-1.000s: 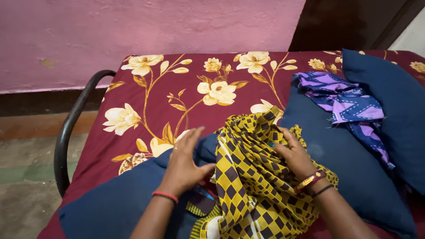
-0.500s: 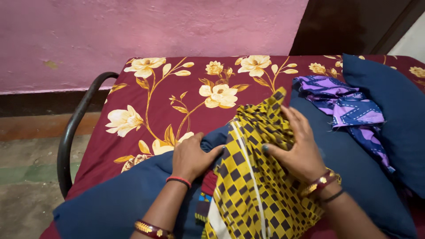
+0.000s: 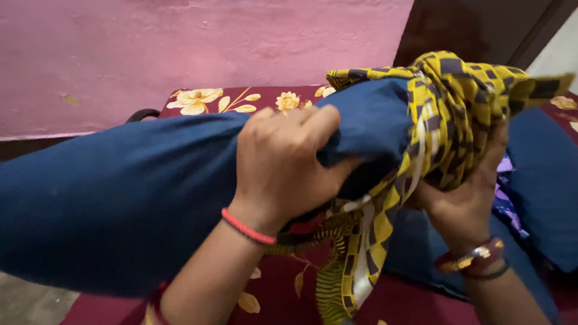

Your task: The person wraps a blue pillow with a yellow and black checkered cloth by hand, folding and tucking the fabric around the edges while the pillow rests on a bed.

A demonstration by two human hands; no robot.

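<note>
head view: a big dark blue pillow [image 3: 120,198] is lifted off the bed and fills the left and middle of the picture, running from the left edge up to its far end near the top centre. that far end sits inside the mouth of a yellow checked cover [image 3: 457,96], which bunches over the corner and hangs down in a loose strip between the two wrists. behind the pillow only a narrow strip of the maroon flowered bedsheet [image 3: 241,99] shows, hard against the pink wall [image 3: 180,48]; a short curve of the dark metal bed rail [image 3: 141,114] peeks out at the pillow's upper edge. more sheet shows low in the picture, under the hanging cloth. to the right a second blue pillow [image 3: 542,180] lies on the bed, with a bit of purple patterned cloth [image 3: 503,198] just beside it, so the room on that side is tight.

the left hand [image 3: 283,162] comes up from below, wrist bent, fingers [image 3: 301,123] curled over the top of the pillow and thumb pressing underneath, clamped firmly on the blue fabric. the right hand [image 3: 463,198] is below the bunched cover, palm up, fingers gripping the yellow cloth from underneath.
</note>
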